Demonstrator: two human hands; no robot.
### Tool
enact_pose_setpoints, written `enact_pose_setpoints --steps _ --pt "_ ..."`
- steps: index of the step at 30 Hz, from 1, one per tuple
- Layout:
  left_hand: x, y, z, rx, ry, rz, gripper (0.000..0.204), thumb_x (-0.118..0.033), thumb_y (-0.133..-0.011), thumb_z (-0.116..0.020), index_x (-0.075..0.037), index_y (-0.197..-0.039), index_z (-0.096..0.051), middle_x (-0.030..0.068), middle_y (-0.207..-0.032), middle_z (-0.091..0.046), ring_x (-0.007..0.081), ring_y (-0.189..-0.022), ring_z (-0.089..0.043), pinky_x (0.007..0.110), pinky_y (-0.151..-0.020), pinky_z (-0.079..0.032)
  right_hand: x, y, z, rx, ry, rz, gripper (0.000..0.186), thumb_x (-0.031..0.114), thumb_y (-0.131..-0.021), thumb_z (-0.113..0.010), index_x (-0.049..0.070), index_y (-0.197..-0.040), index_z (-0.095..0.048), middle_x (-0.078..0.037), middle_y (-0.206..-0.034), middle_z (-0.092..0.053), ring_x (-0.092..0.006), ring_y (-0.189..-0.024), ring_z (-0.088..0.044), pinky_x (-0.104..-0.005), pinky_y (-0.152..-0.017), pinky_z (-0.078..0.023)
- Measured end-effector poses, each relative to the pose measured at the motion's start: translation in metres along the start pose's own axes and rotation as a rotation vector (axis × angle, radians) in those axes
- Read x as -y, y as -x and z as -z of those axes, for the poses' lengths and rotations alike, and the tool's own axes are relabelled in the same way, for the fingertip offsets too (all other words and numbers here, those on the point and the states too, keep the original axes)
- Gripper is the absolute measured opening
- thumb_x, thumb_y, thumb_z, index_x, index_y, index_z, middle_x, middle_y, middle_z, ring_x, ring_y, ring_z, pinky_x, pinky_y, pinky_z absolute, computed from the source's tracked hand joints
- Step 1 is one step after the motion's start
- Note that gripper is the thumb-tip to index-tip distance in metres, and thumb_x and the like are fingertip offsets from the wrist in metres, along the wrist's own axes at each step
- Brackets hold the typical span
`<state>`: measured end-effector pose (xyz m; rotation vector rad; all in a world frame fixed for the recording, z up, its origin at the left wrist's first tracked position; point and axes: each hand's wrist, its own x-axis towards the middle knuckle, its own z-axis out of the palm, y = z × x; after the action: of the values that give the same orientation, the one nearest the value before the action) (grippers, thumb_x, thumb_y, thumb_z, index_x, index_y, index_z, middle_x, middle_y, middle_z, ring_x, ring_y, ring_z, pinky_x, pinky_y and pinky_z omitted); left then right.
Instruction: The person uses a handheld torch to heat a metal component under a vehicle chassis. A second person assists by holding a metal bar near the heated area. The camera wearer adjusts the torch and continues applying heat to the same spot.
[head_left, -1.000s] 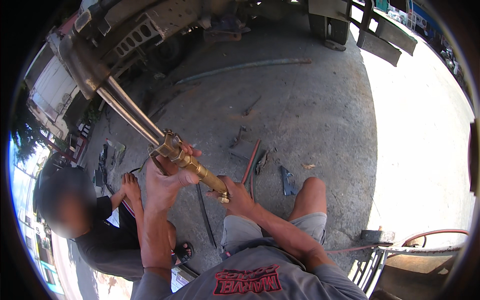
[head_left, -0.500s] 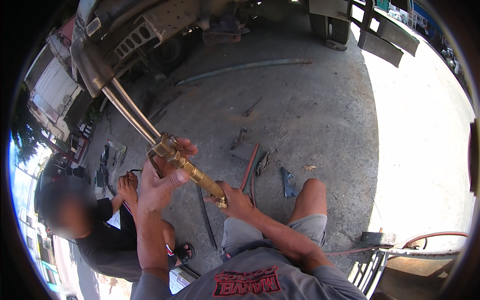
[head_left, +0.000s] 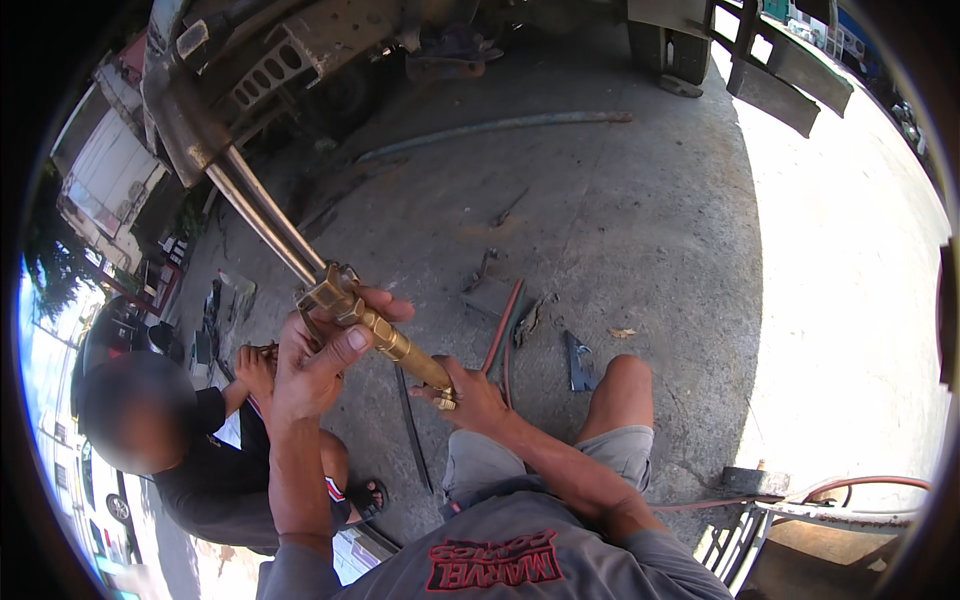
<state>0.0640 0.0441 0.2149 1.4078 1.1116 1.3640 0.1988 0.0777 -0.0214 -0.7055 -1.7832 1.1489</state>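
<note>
A brass-bodied cutting torch (head_left: 400,345) slants up to the left in front of me, its long metal tubes (head_left: 262,222) running from the valve block to a dark, blurred piece (head_left: 185,120). Whether that dark piece belongs to the torch, I cannot tell. My left hand (head_left: 318,365) cradles the block from below, thumb lying along the near side and fingertips coming out beyond the brass. At the lower end, beside the threaded fittings, my right hand (head_left: 472,398) is closed around the body. Part of its fingers is hidden.
A person (head_left: 215,480) in dark clothing crouches at my left, hands together. Red hose (head_left: 500,330), a dark metal scrap (head_left: 578,362) and a black strip (head_left: 414,432) lie on the concrete. Farther off are a long pipe (head_left: 495,127) and a truck underside (head_left: 330,40). A metal stand (head_left: 850,505) is at right.
My left hand has shifted slightly on the valve block, its thumb moving a little left and its fingertips reaching farther right. The right hand keeps its hold. The view has shifted slightly.
</note>
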Motion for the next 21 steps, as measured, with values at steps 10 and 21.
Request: enact_pose_setpoints --steps 10,21 --pt "-0.001 -0.003 -0.016 -0.044 -0.068 -0.169 0.051 -0.017 -0.084 -0.094 0.002 -0.126 -0.071 0.0171 -0.117 -0.077 0.0329 -0.11 -0.077 0.048 -0.107 -0.057 -0.005 -0.003 0.002 -0.039 -0.007 0.035 0.055 0.034 -0.098 -0.083 0.004 -0.134 -0.054 -0.021 -0.103 -0.078 -0.0368 -0.093 -0.082 -0.0465 -0.071 -0.062" --pt "0.009 -0.009 -0.01 -0.043 -0.132 -0.144 0.051 -0.016 -0.084 -0.094 0.002 -0.126 -0.071 0.0173 -0.119 -0.077 0.0327 -0.111 -0.076 0.053 -0.112 -0.054 -0.018 -0.003 0.003 -0.052 -0.044 0.05 0.05 0.027 -0.097 -0.085 0.005 -0.131 -0.056 -0.019 -0.103 -0.078 -0.0326 -0.093 -0.082 -0.0427 -0.072 -0.062"
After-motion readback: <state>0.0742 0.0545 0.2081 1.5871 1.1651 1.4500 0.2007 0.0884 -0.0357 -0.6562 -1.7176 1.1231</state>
